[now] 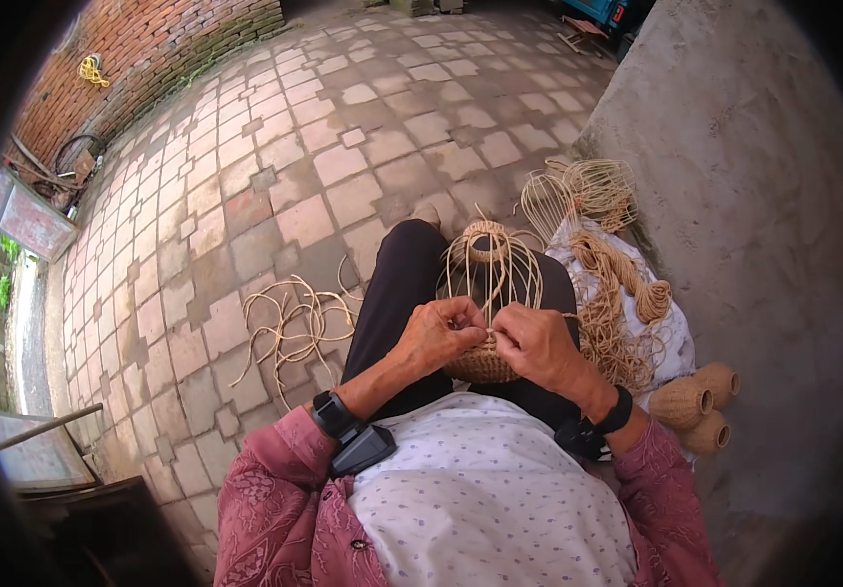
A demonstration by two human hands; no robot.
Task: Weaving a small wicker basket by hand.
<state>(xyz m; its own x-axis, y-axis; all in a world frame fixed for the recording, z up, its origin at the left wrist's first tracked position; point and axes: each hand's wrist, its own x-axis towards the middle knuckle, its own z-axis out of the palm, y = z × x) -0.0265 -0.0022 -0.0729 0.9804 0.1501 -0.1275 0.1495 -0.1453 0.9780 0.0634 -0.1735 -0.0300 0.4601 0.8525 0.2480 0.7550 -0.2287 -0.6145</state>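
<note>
On my lap rests a half-woven basket (475,366) of tan cord, with a bulging woven lower band, long open ribs and a small woven ring (488,241) at the far end. My left hand (440,335) is closed at the near band's upper edge, fingertips pinched on the cord. My right hand (531,342) is pinched on the same edge just beside it, thumb and forefinger nearly meeting the left ones; the exact strand between them is too small to make out. Loose cords (289,323) trail on the paving to the left.
At my right, tan cord bundles (641,293) lie on white cloth (674,347), near ribbed pieces (597,191) and three finished woven vessels (681,399) beside a concrete wall (754,176). A brick wall (137,49) edges the paved yard (196,225); panels (35,455) and a rod stand at left.
</note>
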